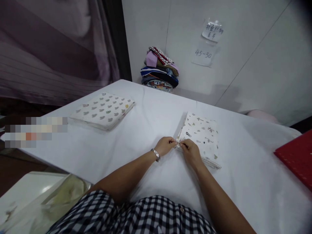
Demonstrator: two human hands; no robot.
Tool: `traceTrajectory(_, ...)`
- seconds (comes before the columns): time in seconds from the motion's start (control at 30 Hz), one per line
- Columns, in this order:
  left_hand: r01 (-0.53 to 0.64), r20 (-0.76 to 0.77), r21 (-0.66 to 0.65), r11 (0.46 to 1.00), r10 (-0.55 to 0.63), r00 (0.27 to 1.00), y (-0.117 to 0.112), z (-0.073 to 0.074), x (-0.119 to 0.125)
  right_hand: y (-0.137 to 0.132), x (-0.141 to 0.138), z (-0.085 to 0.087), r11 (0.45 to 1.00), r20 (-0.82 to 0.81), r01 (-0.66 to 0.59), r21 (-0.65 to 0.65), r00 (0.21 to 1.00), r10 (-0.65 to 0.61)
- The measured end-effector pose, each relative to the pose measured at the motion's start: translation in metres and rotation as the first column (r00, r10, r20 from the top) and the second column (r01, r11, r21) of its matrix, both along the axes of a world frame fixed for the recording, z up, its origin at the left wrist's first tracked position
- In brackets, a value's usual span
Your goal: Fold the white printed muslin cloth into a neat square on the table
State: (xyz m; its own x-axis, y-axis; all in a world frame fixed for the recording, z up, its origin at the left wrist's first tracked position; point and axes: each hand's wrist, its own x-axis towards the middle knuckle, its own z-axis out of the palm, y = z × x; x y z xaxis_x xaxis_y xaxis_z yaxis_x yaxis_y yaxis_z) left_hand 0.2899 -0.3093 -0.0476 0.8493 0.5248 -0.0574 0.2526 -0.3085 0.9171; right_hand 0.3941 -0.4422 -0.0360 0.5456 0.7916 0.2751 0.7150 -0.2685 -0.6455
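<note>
A white cloth (201,135) with small scattered prints lies folded into a flat stack on the white table. Its near left corner is pinched between my two hands. My left hand (166,145), with a silver bracelet at the wrist, closes thumb and finger on that corner from the left. From the right, my right hand (191,151) pinches the same corner, its knuckles over the cloth's near edge. Left of my hands, apart from them, rests another folded white cloth (104,110) printed with grey mouse-head shapes.
A pile of folded fabrics (159,70) stands beyond the table's far edge, by the wall. At the right edge is a red item (296,157). Paper notes (203,53) hang on the wall. Below left, a white surface (26,183) holds a plastic bag (65,191).
</note>
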Motion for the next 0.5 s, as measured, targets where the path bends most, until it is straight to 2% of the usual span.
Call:
traceTrajectory(0.2, -0.035, -0.032, 0.009, 0.999, 0.035, 0.999, -0.0042, 0.0040, 0.0013, -0.0008, -0.0003, -0.0015, 0.999, -0.056, 0.032, 0.027, 0.998, -0.031)
traceTrajectory(0.37, -0.075, -0.076, 0.048, 0.996, 0.078, 0.994, -0.0071, 0.0080, 0.0033, -0.0019, -0.0028, -0.0013, 0.991, -0.152, 0.081, 0.105, 0.986, -0.064)
traceTrajectory(0.43, -0.082, -0.084, 0.056, 0.995, 0.086, 0.993, -0.0071, 0.0081, 0.0038, -0.0024, -0.0051, -0.0002, 0.988, -0.134, 0.086, 0.125, 0.989, -0.069)
traceTrajectory(0.5, -0.085, -0.087, 0.066, 0.994, 0.090, 0.992, -0.0066, 0.0070, 0.0040, -0.0025, -0.0071, 0.0004, 0.995, -0.044, 0.036, 0.094, 0.999, -0.032)
